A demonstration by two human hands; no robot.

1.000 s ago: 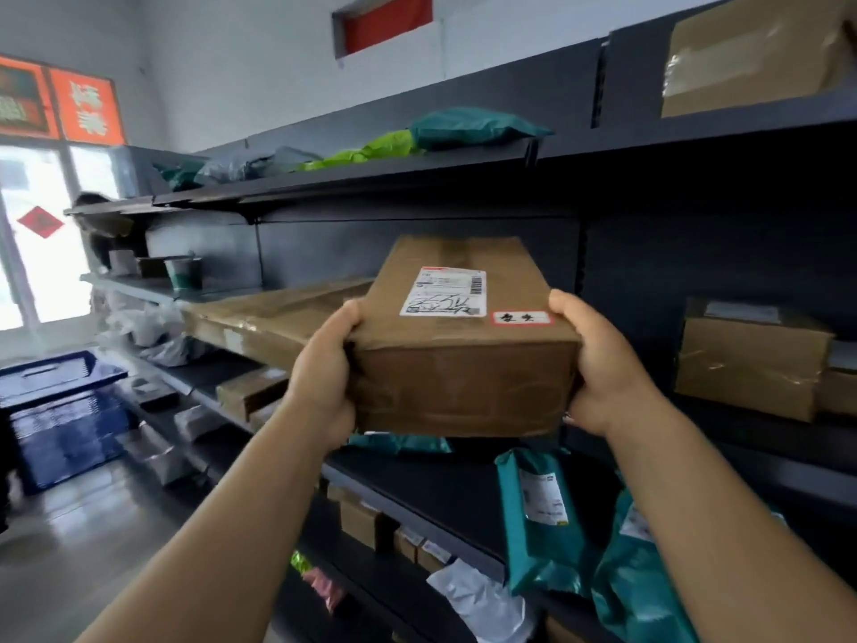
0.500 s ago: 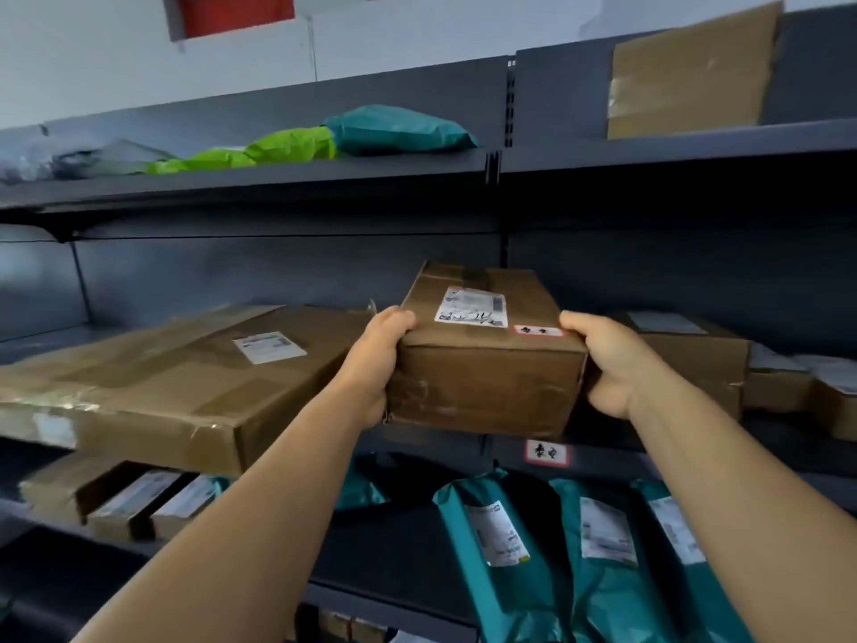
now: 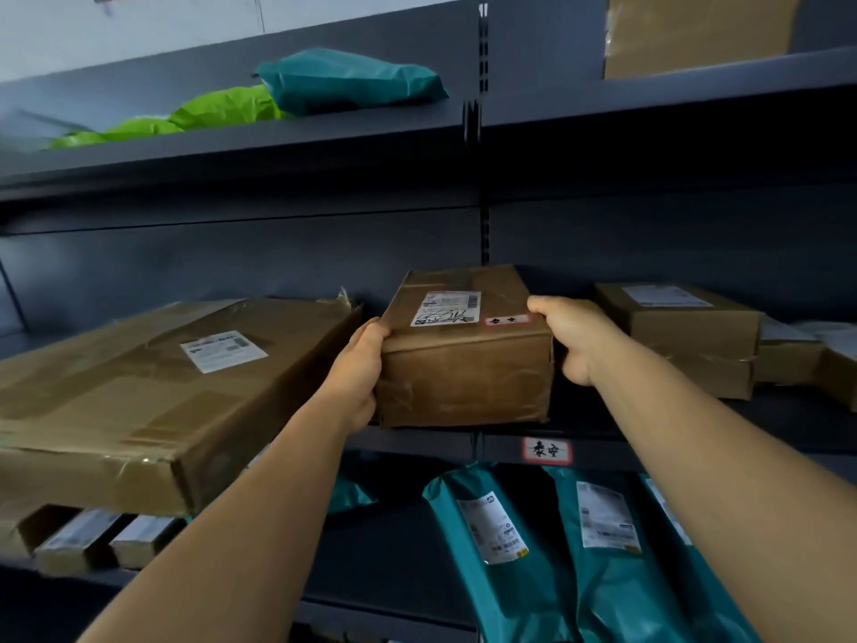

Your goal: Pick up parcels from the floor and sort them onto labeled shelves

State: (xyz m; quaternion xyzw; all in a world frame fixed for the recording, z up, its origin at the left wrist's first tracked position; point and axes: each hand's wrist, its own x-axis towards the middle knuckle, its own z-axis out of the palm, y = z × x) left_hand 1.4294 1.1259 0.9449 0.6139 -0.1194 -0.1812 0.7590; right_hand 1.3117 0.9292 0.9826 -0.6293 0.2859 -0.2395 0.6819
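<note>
1. We held a brown cardboard parcel [image 3: 463, 355] at the middle shelf [image 3: 742, 438], our left hand [image 3: 359, 368] clasped around its left end and our right hand [image 3: 575, 336] around its right, both closed on the box.
2. The parcel sat at the shelf's front edge, between a large flat box [image 3: 153, 387] on the left and stacked cartons [image 3: 686, 336] on the right; whether its base touched the shelf we could not tell.
3. A red-bordered tag on the parcel seemed to match the shelf label [image 3: 546, 451] just below.
4. We judged this the placing step; next called for sliding it back, then letting go.
</note>
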